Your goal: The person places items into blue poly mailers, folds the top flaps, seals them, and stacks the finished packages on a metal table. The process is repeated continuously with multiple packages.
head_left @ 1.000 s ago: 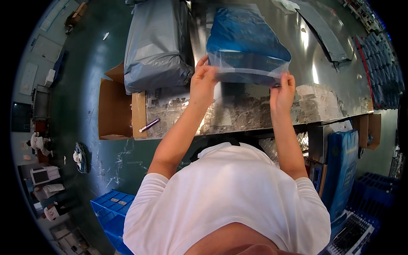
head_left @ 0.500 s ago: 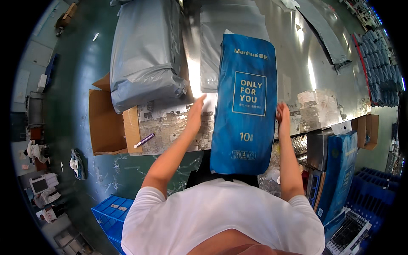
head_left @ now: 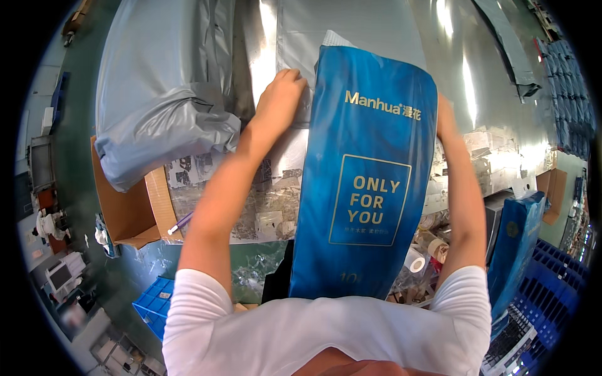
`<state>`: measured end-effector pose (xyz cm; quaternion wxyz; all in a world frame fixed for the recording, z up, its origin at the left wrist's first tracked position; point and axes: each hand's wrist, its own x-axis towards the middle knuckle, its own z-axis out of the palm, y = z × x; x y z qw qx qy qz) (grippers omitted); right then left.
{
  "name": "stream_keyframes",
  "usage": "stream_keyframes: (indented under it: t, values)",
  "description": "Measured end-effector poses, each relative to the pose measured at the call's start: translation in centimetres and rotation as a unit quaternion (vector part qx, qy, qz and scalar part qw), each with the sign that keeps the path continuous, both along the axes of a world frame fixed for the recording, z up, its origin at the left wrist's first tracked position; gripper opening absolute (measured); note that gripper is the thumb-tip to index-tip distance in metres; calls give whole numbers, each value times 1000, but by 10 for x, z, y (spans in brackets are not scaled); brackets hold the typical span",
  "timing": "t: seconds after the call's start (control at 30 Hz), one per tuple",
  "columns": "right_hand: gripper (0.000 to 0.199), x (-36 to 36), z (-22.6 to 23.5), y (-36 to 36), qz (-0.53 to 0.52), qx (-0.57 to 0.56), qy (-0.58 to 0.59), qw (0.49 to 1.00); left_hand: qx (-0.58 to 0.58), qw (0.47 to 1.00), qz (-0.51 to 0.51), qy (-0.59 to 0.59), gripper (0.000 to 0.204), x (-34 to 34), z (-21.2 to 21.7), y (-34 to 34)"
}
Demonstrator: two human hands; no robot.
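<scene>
— Holding the top edge of the tall blue package (head_left: 367, 182) with my left hand (head_left: 280, 94), fingers curled at its upper left corner, beside the grey plastic sheet (head_left: 351, 25) behind it.

— And your right hand?

— My right forearm (head_left: 461, 188) goes up behind the package, so that hand is hidden. I cannot tell if it grips or only supports. The package stands upright in front of my chest, above the near edge of the metal table (head_left: 501, 81).

— What could go wrong?

— I think the smooth film can slip from my fingers, because I pinch only a corner. Then the package may fall into the scraps and tape rolls (head_left: 426, 247) below the table edge. Also, on my left the big grey bag (head_left: 157, 100) lies near my elbow, over the cardboard box (head_left: 125, 207); a wide move may push it.
</scene>
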<state>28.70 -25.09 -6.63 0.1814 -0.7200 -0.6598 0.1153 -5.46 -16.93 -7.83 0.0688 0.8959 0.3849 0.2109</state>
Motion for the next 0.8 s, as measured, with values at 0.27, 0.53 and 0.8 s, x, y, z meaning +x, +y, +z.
stream_keyframes:
  t: [0.27,0.53,0.8]
  values:
    - [16,9,-5,57,8,-18,-127,992,-42,993,87,60,10,19,-23,50]
    - [12,2,19,47,-95,105,31,989,4,968,114,-222,7,36,19,29]
    - [26,-22,-23,-9,-185,-23,17,982,-228,941,241,63,14,32,10,-2]
